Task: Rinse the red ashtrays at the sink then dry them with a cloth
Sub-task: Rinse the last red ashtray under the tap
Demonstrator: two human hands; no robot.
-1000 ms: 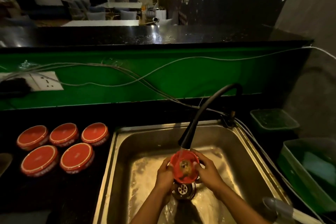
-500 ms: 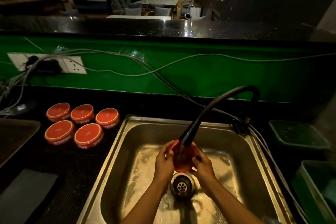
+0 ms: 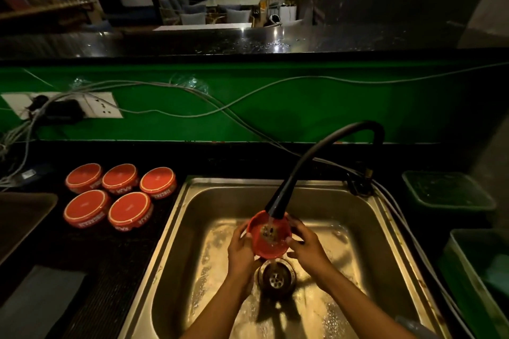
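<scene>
Round red ashtray (image 3: 269,237) held over the steel sink's (image 3: 366,231) drain, under the black curved tap (image 3: 303,168).
Left hand (image 3: 241,249) and right hand (image 3: 307,246) each keep a curled grip on opposite rims, tilting its wet, speckled hollow toward the camera as water runs in; five more upturned red ashtrays (image 3: 121,195) sit on the dark counter (image 3: 115,261).

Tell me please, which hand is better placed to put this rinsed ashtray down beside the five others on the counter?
Left, probably. Both hands grip the ashtray under the faucet, but the left hand is on the side facing the five ashtrays; the right hand would have to cross over.
</scene>
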